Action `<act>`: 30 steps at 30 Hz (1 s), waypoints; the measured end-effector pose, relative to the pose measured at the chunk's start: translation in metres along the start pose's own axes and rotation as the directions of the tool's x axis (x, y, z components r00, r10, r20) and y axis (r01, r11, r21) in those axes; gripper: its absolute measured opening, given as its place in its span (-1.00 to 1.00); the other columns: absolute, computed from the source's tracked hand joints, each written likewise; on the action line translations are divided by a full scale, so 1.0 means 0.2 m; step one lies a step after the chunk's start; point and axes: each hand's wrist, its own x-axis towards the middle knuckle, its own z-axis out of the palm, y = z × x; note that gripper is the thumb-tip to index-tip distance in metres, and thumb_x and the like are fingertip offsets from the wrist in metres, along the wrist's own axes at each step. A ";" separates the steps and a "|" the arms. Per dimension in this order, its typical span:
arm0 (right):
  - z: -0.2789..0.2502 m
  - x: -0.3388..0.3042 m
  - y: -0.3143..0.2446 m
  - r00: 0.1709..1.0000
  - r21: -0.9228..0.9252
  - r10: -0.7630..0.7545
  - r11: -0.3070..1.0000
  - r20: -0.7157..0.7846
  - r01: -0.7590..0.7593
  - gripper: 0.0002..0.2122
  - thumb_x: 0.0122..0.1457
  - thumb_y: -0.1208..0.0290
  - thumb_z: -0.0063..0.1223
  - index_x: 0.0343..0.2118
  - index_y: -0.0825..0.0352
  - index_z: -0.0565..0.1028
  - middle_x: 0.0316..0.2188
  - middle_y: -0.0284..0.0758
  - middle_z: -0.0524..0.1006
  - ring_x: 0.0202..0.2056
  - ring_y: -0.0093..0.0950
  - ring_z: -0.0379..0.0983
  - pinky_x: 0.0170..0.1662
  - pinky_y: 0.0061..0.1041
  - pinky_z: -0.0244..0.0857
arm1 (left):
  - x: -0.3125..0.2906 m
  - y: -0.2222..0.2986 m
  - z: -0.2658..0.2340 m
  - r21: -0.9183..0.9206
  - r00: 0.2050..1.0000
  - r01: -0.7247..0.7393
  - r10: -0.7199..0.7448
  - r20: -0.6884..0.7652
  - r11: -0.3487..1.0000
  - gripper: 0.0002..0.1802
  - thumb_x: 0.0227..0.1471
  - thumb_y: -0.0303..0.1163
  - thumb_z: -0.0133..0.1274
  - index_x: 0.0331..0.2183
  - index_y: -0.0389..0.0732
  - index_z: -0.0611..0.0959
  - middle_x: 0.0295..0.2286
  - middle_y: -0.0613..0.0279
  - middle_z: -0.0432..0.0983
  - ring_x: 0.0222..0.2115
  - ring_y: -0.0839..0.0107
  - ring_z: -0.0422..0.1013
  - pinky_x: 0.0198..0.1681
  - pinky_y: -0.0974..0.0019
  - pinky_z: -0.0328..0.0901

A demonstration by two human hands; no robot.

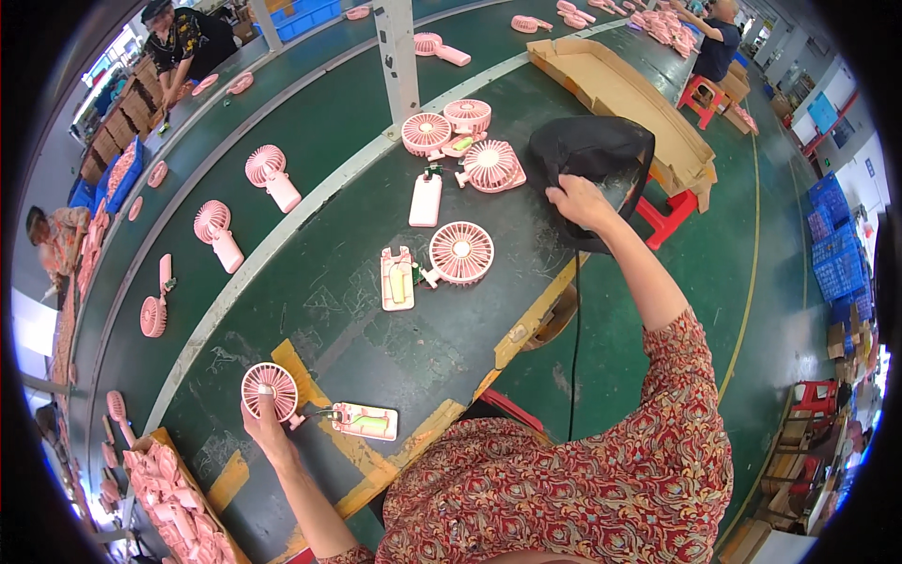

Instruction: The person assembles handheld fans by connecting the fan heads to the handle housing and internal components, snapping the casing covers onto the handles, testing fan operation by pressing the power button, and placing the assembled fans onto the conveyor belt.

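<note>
Red patterned shirt at bottom centre; hands well apart

Gripping pink fan head at lower left of frame with left hand, thumb over cage front. Joined by thin wires to open handle shell just right of it, light green insert inside, flat on dark workbench. At upper right, right hand with bent fingers at black bag; cannot tell if clamped. At frame centre, second fan beside its own open shell. Above, three fan heads in a cluster. Upper left: conveyor with more pink fans.
</note>
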 end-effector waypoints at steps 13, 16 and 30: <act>-0.14 -0.30 0.34 0.920 -0.254 -0.392 0.888 0.015 0.383 -0.85 -0.01 0.43 0.05 -0.44 0.43 0.45 -0.29 -0.15 0.40 -0.13 -0.18 0.30 -0.06 -0.31 0.24 | 0.03 -0.04 -0.05 -0.022 0.999 0.031 -0.030 0.045 0.999 -0.65 0.01 -0.35 0.03 -0.18 -0.37 0.47 -0.35 0.14 0.51 -0.38 0.46 0.46 -0.34 0.42 0.37; -0.17 -0.33 0.37 0.949 -0.284 -0.311 0.906 0.054 0.313 -0.82 0.00 0.39 0.04 -0.44 0.44 0.45 -0.30 -0.12 0.42 -0.12 -0.18 0.32 -0.08 -0.29 0.26 | -0.01 0.00 0.00 -0.042 1.000 -0.006 0.007 0.017 0.999 -0.63 0.02 -0.33 0.04 -0.18 -0.39 0.46 -0.34 0.13 0.50 -0.38 0.45 0.46 -0.33 0.43 0.37; -0.01 -0.72 -0.83 0.887 0.204 -0.439 0.864 -0.141 0.460 -0.90 0.05 0.43 0.05 -0.44 0.36 0.49 -0.50 -0.19 0.49 -0.46 -0.26 0.45 -0.39 -0.40 0.31 | -0.01 -0.06 -0.05 -0.119 0.999 0.026 -0.028 -0.022 0.993 -0.60 -0.06 -0.40 0.11 -0.18 -0.41 0.45 -0.34 0.16 0.47 -0.43 0.49 0.43 -0.40 0.47 0.35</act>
